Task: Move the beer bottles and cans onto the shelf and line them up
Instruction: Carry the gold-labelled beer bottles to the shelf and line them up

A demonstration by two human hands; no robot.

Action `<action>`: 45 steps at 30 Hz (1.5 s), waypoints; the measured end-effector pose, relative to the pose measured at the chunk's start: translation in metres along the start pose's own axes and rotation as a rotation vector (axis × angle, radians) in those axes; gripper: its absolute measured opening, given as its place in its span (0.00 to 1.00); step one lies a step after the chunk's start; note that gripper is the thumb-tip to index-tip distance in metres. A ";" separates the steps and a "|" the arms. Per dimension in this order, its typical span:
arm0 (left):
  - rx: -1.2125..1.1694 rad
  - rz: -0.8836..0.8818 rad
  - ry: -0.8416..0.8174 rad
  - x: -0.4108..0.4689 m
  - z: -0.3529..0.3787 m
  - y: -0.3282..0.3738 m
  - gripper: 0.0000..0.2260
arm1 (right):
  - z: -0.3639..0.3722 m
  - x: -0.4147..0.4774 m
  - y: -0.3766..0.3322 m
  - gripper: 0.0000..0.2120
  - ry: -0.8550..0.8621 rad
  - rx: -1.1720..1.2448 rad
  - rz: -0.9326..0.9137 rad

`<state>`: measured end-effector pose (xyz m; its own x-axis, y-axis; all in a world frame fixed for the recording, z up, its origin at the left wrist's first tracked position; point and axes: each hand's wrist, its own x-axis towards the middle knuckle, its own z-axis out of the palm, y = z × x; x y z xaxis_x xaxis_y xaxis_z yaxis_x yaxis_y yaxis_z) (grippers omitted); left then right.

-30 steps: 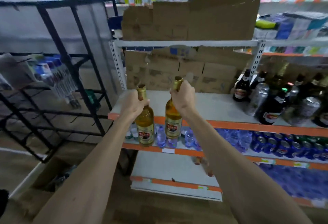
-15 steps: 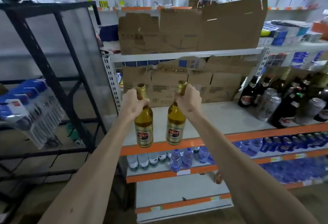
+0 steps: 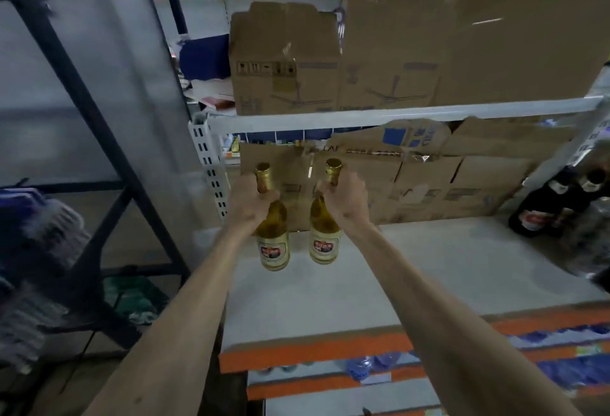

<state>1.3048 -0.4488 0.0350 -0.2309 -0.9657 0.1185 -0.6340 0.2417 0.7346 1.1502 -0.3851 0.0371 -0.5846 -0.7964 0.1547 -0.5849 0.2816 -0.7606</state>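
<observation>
The shelf [image 3: 429, 278] is a pale grey board with an orange front edge, and it fills the middle and right of the view. To the left of its left edge stands a black rack [image 3: 99, 125] with slanted bars and a pale panel behind them. Cardboard boxes [image 3: 389, 59] sit on the level above. More cardboard [image 3: 468, 188] lines the back edge of the shelf like a wall. A few dark bottles [image 3: 544, 207] with red labels stand close together at the right edge of the shelf, near the back.

Two golden beer bottles are upright over the back left corner of the shelf, just beside each other but apart, close in front of the cardboard. The left bottle [image 3: 274, 247] and the right bottle [image 3: 325, 242] both have gold caps and pale labels with a red band. Whether their bases touch the board cannot be told.

The left hand [image 3: 249, 206] is wrapped around the neck of the left bottle, fingers curled tight below the cap. The right hand [image 3: 348, 201] grips the neck of the right bottle the same way, with the cap showing above the fingers.
</observation>
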 end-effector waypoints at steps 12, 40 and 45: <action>-0.002 -0.032 -0.101 0.059 -0.002 -0.033 0.09 | 0.048 0.038 -0.012 0.09 0.008 -0.063 0.024; -0.034 -0.006 -0.032 -0.180 -0.023 0.010 0.08 | -0.067 -0.166 0.042 0.04 -0.030 0.000 -0.073; -0.047 -0.027 0.026 -0.207 -0.042 -0.007 0.12 | -0.062 -0.198 0.026 0.02 -0.007 -0.013 -0.098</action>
<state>1.3876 -0.2548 0.0334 -0.1946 -0.9742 0.1145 -0.6040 0.2110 0.7685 1.2157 -0.1871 0.0257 -0.5202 -0.8244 0.2230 -0.6461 0.2091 -0.7341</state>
